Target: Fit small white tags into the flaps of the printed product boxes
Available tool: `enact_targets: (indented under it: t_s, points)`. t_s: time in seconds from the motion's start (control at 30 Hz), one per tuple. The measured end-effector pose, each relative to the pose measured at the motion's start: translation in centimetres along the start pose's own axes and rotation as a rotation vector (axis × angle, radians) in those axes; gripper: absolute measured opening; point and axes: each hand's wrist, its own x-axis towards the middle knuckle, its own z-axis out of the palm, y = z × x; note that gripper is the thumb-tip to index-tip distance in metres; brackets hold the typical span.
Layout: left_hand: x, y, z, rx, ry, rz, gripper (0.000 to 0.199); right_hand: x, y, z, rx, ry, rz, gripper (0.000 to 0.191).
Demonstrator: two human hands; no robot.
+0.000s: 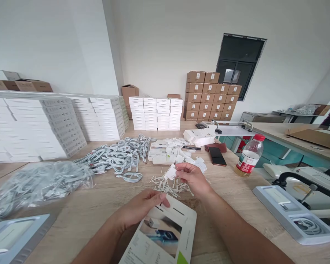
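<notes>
My left hand (145,206) grips the top edge of a printed white card sleeve (165,234) with a photo and a green corner, its thumb on the front. Beyond it, my right hand (191,178) pinches a small white card piece (170,172) between thumb and fingers. Below that piece lie many thin white strips (172,187) on the wooden table. Just behind are scattered white paper pieces (181,148) and flat printed cards (160,153).
Coiled cables (118,154) and a plastic bag of cables (44,183) lie left, before stacked white boxes (55,124). At right are a phone (217,156), a bottle (249,157) and a tray with a cable (294,214). Another tray (16,238) sits front left.
</notes>
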Motion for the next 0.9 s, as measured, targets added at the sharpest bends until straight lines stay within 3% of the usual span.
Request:
enact_targets:
  t_s: [0.13, 0.27, 0.47, 0.57, 0.63, 0.73, 0.9]
  points:
    - [0.3, 0.0, 0.0, -0.005, 0.053, 0.042, 0.056, -1.1, -0.4, 1.0, 0.018, -0.142, 0.11, 0.034]
    - [0.5, 0.1, 0.1, -0.032, 0.062, 0.067, 0.041, -1.0, 0.0, 1.0, -0.091, -0.2, 0.128, 0.034]
    - [-0.1, 0.9, 0.0, 0.029, 0.151, -0.102, 0.03, -0.4, 0.3, -0.2, -0.568, 0.013, -0.196, 0.017]
    - [-0.2, 0.8, 0.0, 0.062, 0.124, -0.098, 0.032, -1.3, -0.3, 0.2, -0.713, -0.046, -0.464, 0.022]
    - [-0.1, 0.7, 0.1, 0.094, 0.091, -0.062, 0.033, -2.0, -0.7, 0.8, -0.752, -0.176, -0.629, 0.023]
    - [0.2, 0.3, 0.0, 0.105, 0.061, -0.01, 0.035, -2.6, -0.6, 1.6, -0.751, -0.37, -0.677, 0.021]
    - [0.7, -0.1, -0.3, 0.153, 0.091, 0.088, 0.043, -2.5, -0.1, 1.7, -0.795, -0.369, -0.625, 0.016]
